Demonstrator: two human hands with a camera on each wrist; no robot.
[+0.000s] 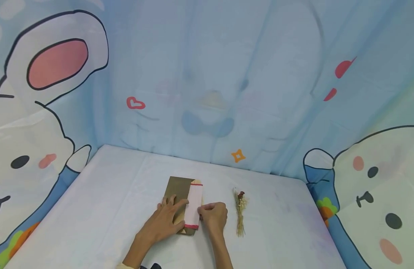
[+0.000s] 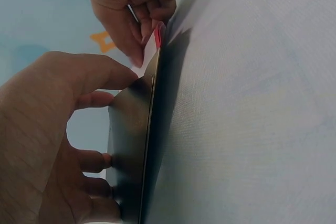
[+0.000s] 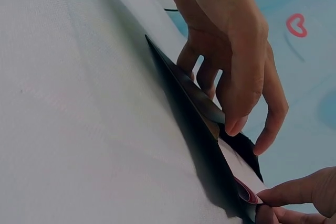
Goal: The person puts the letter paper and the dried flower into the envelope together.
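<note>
A dark brown folded paper sheet (image 1: 178, 186) lies on the white table. Over its right part sits a pale pink paper strip (image 1: 193, 203) with red bands at both ends. My left hand (image 1: 163, 220) is spread across the dark sheet, its thumb and index finger reaching the strip's left edge. With thumb and fingertips, my right hand (image 1: 214, 216) pinches the strip's right edge. In the right wrist view, the strip's red end (image 3: 247, 190) curls beside the right fingertips, and the dark sheet (image 3: 189, 98) stands slightly raised along one side.
To the right of my right hand, a small bunch of dried flowers (image 1: 240, 213) lies on the white tabletop (image 1: 274, 224). Behind and at both sides hangs a blue cloth backdrop (image 1: 207, 74) printed with cartoon animals.
</note>
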